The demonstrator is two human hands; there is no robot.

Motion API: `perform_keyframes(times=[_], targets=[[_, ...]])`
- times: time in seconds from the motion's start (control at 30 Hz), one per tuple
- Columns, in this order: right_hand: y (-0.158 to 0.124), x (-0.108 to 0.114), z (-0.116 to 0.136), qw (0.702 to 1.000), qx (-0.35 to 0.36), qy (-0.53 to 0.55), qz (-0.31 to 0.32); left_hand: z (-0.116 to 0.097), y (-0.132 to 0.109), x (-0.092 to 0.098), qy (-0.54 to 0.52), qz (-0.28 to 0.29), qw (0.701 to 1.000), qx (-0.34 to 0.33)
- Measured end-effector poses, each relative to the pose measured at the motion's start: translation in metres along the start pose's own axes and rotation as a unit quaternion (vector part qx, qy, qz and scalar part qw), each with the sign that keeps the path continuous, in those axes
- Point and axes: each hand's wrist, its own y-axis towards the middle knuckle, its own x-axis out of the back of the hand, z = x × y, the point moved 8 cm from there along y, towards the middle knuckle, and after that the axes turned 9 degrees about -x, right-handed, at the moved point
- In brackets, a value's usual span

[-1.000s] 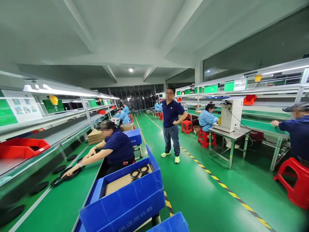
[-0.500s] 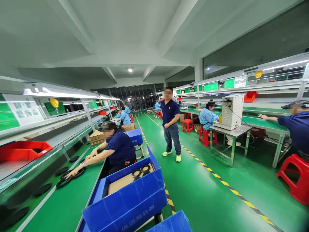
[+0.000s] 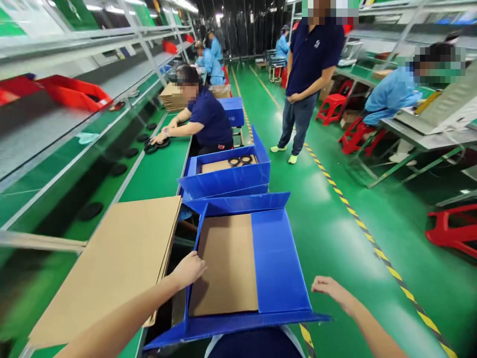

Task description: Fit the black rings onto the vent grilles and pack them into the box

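My left hand (image 3: 189, 269) rests with curled fingers on the left wall of a blue plastic crate (image 3: 278, 263) right in front of me. A brown cardboard sheet (image 3: 227, 263) lies flat inside that crate, covering its left part. My right hand (image 3: 330, 288) hovers just outside the crate's right wall, fingers loosely bent, holding nothing. A stack of cardboard sheets (image 3: 119, 258) lies on the green workbench (image 3: 156, 171) left of the crate.
A second blue crate (image 3: 227, 180) with black rings stands behind mine. A seated co-worker (image 3: 206, 117) handles black rings on the bench. A person (image 3: 307, 74) stands in the green aisle. Red stools (image 3: 452, 231) and other benches stand right.
The view has dropped from the hall toward my lap. My two hands and the near crate with cardboard have come into sight; the standing person now appears closer.
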Motion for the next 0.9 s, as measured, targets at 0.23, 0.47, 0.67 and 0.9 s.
perform_keyframes(times=[0.23,0.47,0.67,0.9], targets=[[0.084,-0.182,0.120,0.913,0.185,-0.332,0.149,-0.011,-0.023,-0.002,0.030,-0.101,0.994,0.042],[0.086,-0.300,0.117,0.767,0.281,-0.566,0.108,0.000,-0.055,-0.016,0.020,-0.159,0.978,0.137],[0.068,-0.276,0.126,0.634,0.407,-0.658,0.009,0.042,-0.092,-0.037,-0.104,-0.171,0.925,0.323],[0.017,-0.176,0.156,0.672,0.463,-0.559,-0.148,0.085,-0.117,-0.060,-0.270,-0.268,0.832,0.405]])
